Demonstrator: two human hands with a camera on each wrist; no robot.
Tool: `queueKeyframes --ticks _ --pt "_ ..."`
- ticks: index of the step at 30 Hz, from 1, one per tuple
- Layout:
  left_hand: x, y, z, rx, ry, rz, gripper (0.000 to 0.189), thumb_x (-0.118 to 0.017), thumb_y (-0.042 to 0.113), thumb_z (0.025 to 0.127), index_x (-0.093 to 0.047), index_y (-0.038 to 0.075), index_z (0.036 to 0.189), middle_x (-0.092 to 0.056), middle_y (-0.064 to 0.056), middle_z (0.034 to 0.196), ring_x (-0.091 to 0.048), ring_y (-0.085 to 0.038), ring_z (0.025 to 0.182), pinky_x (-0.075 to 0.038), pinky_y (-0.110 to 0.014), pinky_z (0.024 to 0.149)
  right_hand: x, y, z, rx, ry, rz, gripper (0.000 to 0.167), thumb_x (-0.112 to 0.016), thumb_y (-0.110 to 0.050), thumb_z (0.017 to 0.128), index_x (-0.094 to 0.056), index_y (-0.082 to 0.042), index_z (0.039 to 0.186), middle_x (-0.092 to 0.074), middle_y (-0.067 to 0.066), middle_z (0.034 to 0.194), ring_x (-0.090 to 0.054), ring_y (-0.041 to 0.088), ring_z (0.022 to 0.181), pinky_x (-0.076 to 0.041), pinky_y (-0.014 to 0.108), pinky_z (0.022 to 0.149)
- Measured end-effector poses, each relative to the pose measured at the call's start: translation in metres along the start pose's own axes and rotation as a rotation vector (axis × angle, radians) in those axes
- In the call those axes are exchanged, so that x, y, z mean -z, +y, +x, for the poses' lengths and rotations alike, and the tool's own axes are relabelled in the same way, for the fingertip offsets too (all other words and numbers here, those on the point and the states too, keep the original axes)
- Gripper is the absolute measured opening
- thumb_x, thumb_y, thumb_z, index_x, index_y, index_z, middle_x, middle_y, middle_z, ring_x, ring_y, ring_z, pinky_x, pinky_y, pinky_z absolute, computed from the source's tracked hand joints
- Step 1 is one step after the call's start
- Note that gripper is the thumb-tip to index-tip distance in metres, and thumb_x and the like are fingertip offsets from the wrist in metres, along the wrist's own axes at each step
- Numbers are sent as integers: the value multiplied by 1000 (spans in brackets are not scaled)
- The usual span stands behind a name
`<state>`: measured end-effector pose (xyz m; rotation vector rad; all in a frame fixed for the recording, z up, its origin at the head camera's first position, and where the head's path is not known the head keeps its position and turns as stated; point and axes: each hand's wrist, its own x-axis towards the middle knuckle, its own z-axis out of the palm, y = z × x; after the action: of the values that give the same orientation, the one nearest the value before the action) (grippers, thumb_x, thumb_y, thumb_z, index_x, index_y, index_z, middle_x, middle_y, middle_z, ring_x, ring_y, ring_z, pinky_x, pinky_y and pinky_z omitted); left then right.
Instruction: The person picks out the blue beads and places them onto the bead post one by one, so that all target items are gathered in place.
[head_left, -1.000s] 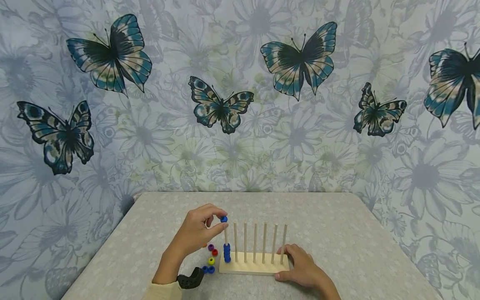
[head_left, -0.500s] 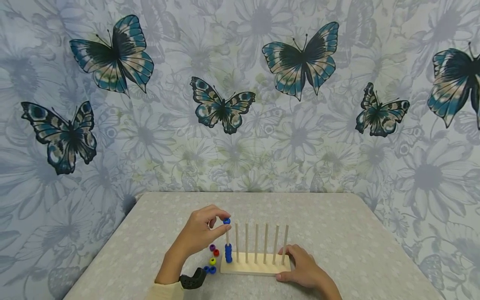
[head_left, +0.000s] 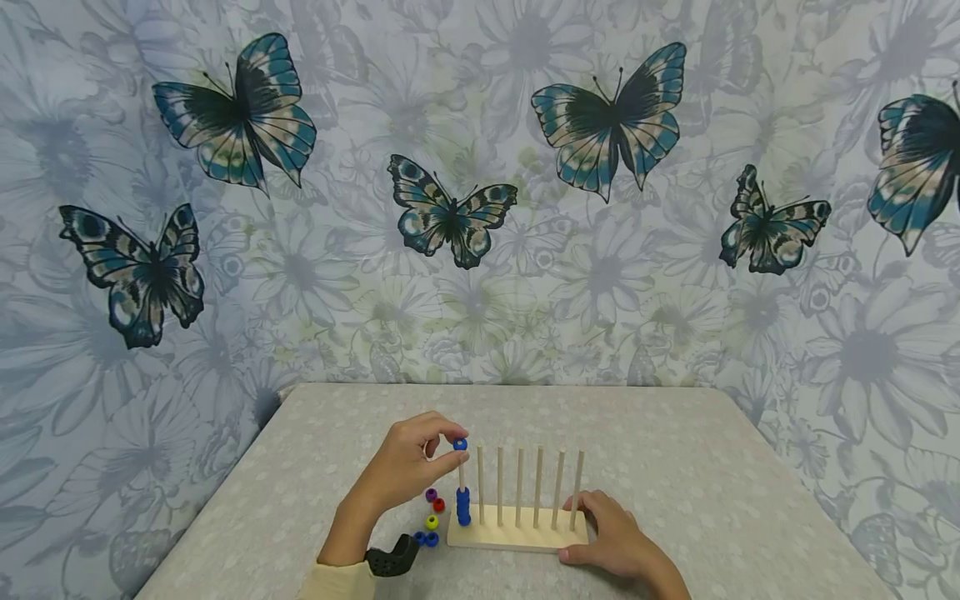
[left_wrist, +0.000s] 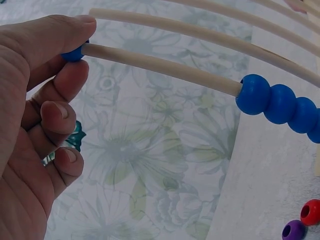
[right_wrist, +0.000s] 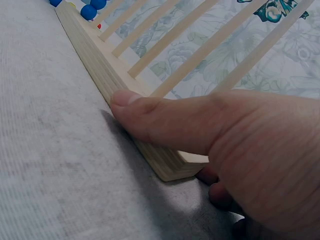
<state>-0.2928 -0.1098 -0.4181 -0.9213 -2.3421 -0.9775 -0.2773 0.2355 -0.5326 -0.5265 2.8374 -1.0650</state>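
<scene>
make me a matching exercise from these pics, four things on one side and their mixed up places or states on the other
1. left hand
2. right hand
3. stacked blue beads
4. yellow bead

A. holding an end of the wooden base
B. lying near a red bead
C. pinching a single blue bead
D. threaded on a peg

Pairs: 1-C, 2-A, 3-D, 4-B

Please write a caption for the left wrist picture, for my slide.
Left hand pinching a blue bead at the tip of a part-filled wooden peg.
</scene>
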Motion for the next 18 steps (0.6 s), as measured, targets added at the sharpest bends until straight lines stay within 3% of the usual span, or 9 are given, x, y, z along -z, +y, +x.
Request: queueKeyframes --ticks 18 --pt "1 -2 -2 26 -30 2 20 -77 32 89 -70 37 107 -64 20 92 -41 -1 63 -36 -19 55 0 -4 -2 1 0 6 54 -85 -51 73 -59 -27 114 -56 -7 113 -50 18 115 -33 46 91"
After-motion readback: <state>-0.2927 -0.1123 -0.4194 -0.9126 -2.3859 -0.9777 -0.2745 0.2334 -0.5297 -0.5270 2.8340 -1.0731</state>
